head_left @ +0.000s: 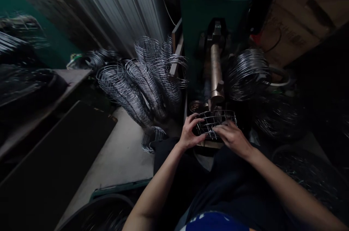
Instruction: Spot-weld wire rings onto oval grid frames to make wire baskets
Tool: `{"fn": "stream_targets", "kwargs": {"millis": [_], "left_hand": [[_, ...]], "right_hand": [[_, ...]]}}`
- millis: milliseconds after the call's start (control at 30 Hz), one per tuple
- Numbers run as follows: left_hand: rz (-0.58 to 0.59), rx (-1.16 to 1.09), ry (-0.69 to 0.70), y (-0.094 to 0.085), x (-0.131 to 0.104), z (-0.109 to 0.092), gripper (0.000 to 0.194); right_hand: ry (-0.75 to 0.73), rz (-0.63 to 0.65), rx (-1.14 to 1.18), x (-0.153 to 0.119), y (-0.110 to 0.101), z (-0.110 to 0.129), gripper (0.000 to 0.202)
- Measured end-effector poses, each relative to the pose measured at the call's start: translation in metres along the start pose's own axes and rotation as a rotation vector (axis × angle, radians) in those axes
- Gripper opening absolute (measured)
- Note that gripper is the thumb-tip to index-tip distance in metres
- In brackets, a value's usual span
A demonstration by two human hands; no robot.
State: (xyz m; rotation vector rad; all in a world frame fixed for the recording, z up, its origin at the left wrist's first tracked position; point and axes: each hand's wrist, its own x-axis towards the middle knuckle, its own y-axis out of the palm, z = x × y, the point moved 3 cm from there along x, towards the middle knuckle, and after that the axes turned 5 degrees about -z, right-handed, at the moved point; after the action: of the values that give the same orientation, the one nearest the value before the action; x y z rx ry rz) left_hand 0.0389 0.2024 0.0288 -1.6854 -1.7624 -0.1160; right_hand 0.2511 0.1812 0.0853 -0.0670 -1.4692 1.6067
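Between my hands is a wire basket frame (208,120), an open mesh of thin metal wires, just below the tip of the machine's metal arm (216,71). My left hand (190,132) grips its left side, thumb low and fingers over the upper wires. On the near right side, my right hand (231,136) has its fingers pinched together at the wires; any small piece in them is too blurred to make out. The far part of the frame sits around the machine's lower tip.
Stacks of nested wire frames (125,93) lean left of the machine. Wire rings (248,73) hang at its right. The green machine (215,9) has a switch panel on top. A small dish (196,106) stands by the arm, and a dark tub (106,213) is at lower left.
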Motion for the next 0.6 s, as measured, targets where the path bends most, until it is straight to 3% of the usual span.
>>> {"fn": "stream_targets", "kwargs": {"millis": [367, 600], "left_hand": [[-0.055, -0.028, -0.040, 0.000, 0.011, 0.007, 0.054], [-0.078, -0.013, -0.062, 0.001, 0.017, 0.008, 0.051]], "right_hand": [[-0.077, -0.010, -0.007, 0.017, -0.001, -0.013, 0.030], [0.049, -0.104, -0.008, 0.022, 0.005, -0.021, 0.012]]}}
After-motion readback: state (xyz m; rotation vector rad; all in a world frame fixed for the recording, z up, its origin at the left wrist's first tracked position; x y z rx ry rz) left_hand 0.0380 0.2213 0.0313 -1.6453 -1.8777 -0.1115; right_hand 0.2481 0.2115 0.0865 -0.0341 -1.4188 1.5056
